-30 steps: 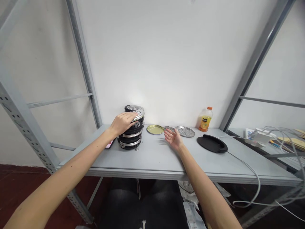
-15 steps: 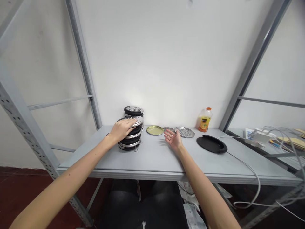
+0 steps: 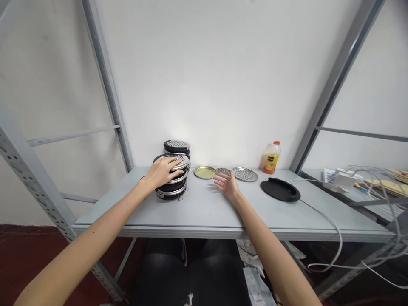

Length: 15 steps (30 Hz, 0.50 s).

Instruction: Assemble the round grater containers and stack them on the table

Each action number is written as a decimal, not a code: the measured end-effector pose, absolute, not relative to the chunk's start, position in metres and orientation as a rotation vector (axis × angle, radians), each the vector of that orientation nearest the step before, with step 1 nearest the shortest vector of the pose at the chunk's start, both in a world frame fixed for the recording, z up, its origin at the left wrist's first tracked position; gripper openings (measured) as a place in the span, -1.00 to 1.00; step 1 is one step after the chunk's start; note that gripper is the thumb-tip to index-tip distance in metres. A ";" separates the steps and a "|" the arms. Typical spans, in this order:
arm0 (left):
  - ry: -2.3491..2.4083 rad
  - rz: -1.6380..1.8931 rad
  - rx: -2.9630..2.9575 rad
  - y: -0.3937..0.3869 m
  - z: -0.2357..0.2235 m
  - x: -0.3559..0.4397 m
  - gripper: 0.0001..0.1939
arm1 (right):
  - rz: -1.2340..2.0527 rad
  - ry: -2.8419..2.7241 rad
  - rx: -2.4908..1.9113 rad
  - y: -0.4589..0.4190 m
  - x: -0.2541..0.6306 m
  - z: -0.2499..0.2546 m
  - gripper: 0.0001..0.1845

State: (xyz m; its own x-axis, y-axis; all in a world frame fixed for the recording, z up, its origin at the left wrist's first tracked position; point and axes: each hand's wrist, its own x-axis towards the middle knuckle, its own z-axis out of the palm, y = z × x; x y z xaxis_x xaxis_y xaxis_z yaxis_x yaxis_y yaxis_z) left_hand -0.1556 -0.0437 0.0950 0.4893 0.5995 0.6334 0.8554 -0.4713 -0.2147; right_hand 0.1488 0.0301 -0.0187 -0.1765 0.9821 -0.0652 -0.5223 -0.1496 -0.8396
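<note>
Black-and-silver stack of round perforated-metal discs point(image 3: 174, 187): left of centre
Left hand point(image 3: 160, 171): fingers atop, pinch unclear
Right hand point(image 3: 228, 186): fingers loosely spread

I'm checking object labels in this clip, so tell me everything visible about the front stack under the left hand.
The front stack is a pile of round black and silver pieces, standing roughly upright on the grey table. The silver bands look metallic; the black material is unclear. On top is a silver surface with small holes, partly covered by the left hand, which touches it. Small wire-like loops show along its right side. Another stack stands behind; whether they touch is hidden.
</note>
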 end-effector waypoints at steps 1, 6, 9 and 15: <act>-1.210 -0.674 -2.213 -0.044 0.095 -0.154 -0.62 | 1.622 -0.839 -0.776 0.029 0.148 -0.018 -0.28; -1.306 -0.733 -2.102 -0.044 0.089 -0.141 -0.69 | 1.612 -0.862 -0.787 0.028 0.146 -0.016 -0.28; -1.338 -0.828 -2.093 -0.046 0.087 -0.138 -0.68 | 1.592 -0.904 -0.809 0.027 0.145 -0.016 -0.29; -1.578 -1.355 -1.946 -0.032 0.097 -0.174 -0.58 | 1.224 -1.244 -0.881 0.021 0.130 -0.020 -0.46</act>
State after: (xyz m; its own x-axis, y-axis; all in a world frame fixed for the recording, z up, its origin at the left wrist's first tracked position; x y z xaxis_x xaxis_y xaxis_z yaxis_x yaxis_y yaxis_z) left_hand -0.1741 -0.0315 0.0966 -0.0435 0.6036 0.7961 0.8784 -0.3566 0.3183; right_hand 0.1298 0.0207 -0.0205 -0.0954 0.9748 0.2018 -0.1859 0.1817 -0.9656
